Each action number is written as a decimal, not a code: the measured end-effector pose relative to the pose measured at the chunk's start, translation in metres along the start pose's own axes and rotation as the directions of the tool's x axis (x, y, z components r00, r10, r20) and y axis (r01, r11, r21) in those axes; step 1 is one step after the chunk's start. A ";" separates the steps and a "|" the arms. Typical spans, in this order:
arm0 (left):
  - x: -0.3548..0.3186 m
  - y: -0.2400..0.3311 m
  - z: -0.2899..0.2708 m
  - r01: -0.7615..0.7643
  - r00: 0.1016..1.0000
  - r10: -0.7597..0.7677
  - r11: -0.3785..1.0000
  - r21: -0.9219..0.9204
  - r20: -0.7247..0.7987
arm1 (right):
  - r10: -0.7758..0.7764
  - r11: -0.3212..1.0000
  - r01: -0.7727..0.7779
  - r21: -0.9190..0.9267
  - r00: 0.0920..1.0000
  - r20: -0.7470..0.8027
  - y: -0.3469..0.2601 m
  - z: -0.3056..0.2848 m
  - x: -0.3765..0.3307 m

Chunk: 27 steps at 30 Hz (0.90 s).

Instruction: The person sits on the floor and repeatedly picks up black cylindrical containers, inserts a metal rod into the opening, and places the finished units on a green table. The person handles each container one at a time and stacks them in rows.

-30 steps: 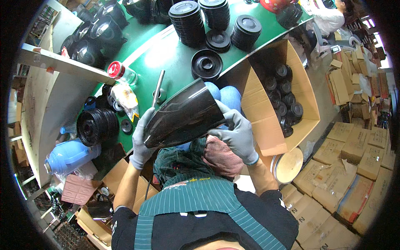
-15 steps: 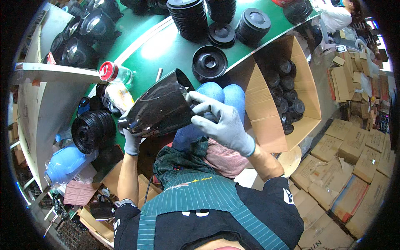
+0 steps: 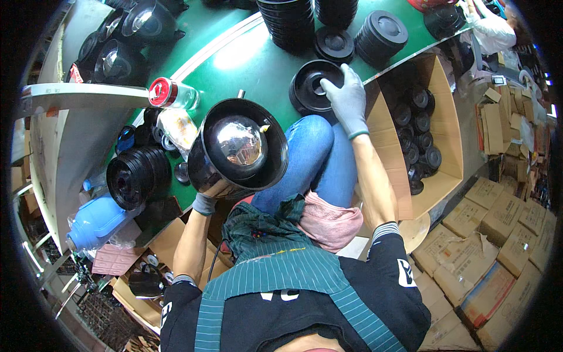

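Note:
My left hand (image 3: 210, 198), in a grey glove, grips a glossy black bowl-shaped housing (image 3: 198, 154) from below, over my left thigh. The housing's wide mouth tilts up toward me, and a shiny mirror-like dome shows inside it. Part of the left hand's fingers is hidden under the housing. My gloved right hand (image 3: 350, 107) reaches over the right side of a round black dish-like part (image 3: 302, 94) on the table's near edge. Its thumb and fingers are apart, with the thumb near the raised centre ring. Whether the fingers touch the part cannot be told.
On the green table (image 3: 252, 73) stand stacks of black discs (image 3: 381, 36), a red-lidded clear jar (image 3: 173, 94) and more black housings (image 3: 120, 61). An open carton (image 3: 454, 138) of black round parts sits at the right. A blue jug (image 3: 97, 222) lies at the left.
My right hand has left the housing and moved up and right to the round part. The left hand has turned the housing, so its open mouth now shows.

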<state>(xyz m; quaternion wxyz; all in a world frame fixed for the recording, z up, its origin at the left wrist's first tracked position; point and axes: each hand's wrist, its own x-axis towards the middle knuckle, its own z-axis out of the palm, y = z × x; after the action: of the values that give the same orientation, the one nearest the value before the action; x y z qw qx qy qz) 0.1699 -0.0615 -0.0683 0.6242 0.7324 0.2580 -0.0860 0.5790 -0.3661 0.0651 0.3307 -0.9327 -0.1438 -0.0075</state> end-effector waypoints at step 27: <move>-0.032 0.141 0.050 -0.167 0.969 0.202 0.960 -0.224 0.142 | -0.404 0.511 0.233 0.828 0.915 -0.008 -0.074 -0.134 -0.203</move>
<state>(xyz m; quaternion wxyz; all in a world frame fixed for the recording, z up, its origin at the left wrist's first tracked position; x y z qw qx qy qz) 0.2205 -0.1307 0.0585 0.7225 0.6737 0.1437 -0.0594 0.3750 -0.4481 0.1932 0.6991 -0.6283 -0.3305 0.0855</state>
